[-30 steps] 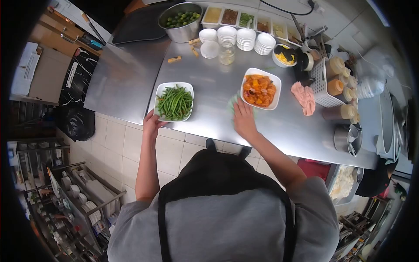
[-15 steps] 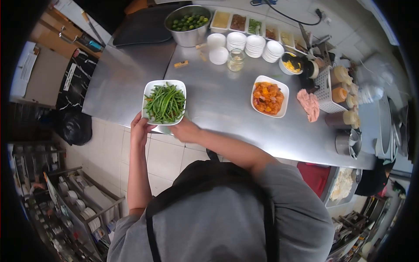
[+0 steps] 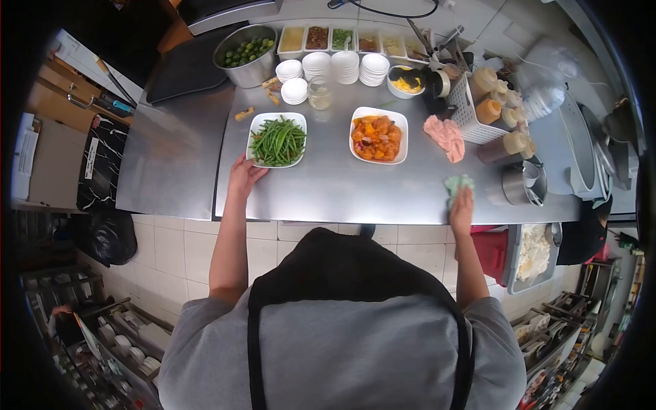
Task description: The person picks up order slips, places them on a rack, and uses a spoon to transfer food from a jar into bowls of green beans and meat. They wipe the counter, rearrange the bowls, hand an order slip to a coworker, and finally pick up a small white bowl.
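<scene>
At the table's (image 3: 355, 195) near right edge, the right hand (image 3: 462, 208) pressed a green cloth (image 3: 456, 184) flat, fingers stretched together, pinching nothing. Wiping seemed the step in hand, and a further pass would call for steering around the dishes. The left hand (image 3: 242, 174) touched the green-bean dish (image 3: 301, 121) at its near rim; whether its fingers gripped it could not be told.

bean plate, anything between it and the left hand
Nothing visible. The left hand touches the near rim of the bean plate, with only bare counter beside them. The right hand rests far off on a green cloth.
</scene>
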Tool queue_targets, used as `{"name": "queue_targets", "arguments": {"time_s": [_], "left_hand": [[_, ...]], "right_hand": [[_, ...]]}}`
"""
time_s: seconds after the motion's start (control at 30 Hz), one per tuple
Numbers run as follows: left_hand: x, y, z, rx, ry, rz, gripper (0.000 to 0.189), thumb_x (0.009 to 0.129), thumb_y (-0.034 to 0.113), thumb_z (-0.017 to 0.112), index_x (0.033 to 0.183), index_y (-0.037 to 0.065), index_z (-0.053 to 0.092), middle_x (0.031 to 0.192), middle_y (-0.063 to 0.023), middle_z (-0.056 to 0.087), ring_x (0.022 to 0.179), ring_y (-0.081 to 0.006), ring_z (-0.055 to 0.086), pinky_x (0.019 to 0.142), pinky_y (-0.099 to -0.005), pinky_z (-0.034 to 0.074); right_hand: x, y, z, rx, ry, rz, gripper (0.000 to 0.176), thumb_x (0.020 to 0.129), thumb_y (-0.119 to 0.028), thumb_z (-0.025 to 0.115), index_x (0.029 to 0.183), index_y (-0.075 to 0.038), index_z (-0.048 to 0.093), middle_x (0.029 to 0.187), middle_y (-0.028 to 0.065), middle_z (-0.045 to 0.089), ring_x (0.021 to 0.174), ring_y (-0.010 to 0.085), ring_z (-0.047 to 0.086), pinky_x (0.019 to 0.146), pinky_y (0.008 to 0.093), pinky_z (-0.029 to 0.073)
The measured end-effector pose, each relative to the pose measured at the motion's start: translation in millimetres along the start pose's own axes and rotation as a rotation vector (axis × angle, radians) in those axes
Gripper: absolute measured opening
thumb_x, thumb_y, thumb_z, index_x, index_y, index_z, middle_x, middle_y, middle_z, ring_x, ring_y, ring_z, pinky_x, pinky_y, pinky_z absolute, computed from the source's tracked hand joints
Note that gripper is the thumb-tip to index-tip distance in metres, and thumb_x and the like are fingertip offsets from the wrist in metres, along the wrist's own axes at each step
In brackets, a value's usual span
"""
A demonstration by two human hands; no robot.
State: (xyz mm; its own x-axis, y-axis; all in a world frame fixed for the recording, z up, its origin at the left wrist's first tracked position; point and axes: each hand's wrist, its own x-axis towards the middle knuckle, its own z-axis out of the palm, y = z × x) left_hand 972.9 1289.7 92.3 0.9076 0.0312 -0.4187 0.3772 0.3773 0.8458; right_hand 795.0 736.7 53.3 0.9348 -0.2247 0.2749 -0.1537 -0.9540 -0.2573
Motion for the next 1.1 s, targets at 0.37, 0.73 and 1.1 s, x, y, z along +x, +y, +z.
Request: {"name": "queue_targets", "arguments": {"time_s": [0.37,0.73,1.1], "left_hand": [[-66,-1,75,0.790,0.219,0.695,0.019,0.077,0.013,0.060,0.093,0.002,0.061,0.085,-0.0061,0.060,0.074,-0.0121,0.055,0.062,-0.0250,0.045],[-23,-73,186,0.320,-0.199,-0.148,0.035,0.085,0.015,0.046,0.118,0.004,0.047,0.090,-0.0062,0.059,0.080,-0.0153,0.058,0.068,-0.0285,0.049],[4,-69,216,0.674,-0.179,0.053,0.032,0.078,0.007,0.055,0.109,0.002,0.055,0.083,-0.0108,0.061,0.061,-0.0163,0.061,0.053,-0.0247,0.052]], "right_hand": [[50,65,-94,0.568,0.218,0.415,0.022,0.084,-0.010,0.048,0.100,0.001,0.058,0.087,0.0099,0.061,0.078,0.0162,0.055,0.072,0.0265,0.042],[128,-24,-56,0.642,-0.130,-0.057,0.015,0.073,-0.009,0.059,0.087,-0.006,0.063,0.087,0.0111,0.063,0.075,0.0214,0.059,0.070,0.0267,0.043],[183,-33,-27,0.497,-0.240,0.002,0.023,0.065,-0.013,0.071,0.064,-0.001,0.052,0.064,0.0030,0.055,0.054,0.0125,0.050,0.054,0.0258,0.040]]}}
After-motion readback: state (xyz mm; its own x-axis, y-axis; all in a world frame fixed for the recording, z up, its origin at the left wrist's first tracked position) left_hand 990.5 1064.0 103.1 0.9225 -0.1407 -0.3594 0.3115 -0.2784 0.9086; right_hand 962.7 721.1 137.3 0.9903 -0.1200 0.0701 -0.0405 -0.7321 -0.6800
